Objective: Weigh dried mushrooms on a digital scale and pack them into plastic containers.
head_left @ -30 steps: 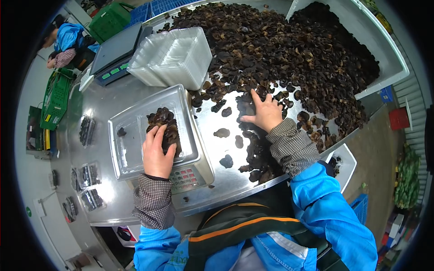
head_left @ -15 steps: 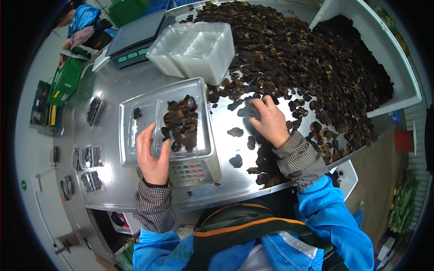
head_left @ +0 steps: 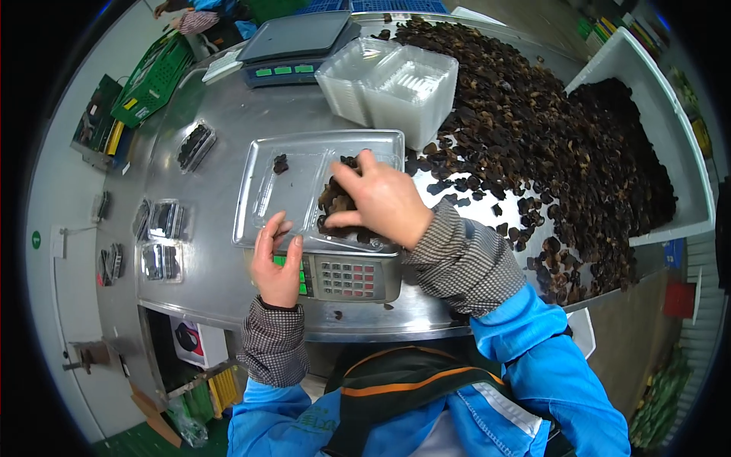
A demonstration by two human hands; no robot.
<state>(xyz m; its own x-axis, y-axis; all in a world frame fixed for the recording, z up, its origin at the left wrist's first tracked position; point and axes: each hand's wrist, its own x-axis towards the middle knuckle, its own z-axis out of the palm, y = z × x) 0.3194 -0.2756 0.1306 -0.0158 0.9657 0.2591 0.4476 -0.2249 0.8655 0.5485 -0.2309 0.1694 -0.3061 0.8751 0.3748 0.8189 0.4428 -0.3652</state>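
Observation:
A clear plastic tray box lies open on the metal pan of a scale. Dark wood ear mushrooms fill its right half, and one small piece sits in the left half. My right hand reaches over the heap, thumb and fingers curved round mushrooms; its palm hides part of them. Near the pan's front edge my left hand holds nothing, thumb and fingers apart, just above the scale's display. The keypad shows to its right.
A large spread of loose wood ears covers the table's right side, beside a white bin. Stacked clear boxes stand behind the scale, with a second scale beyond. Filled boxes lie at left; a green crate is farther off.
My right hand has moved left from the loose pieces on the table to the box on the scale. My left hand stays by the pan's front. The view has shifted.

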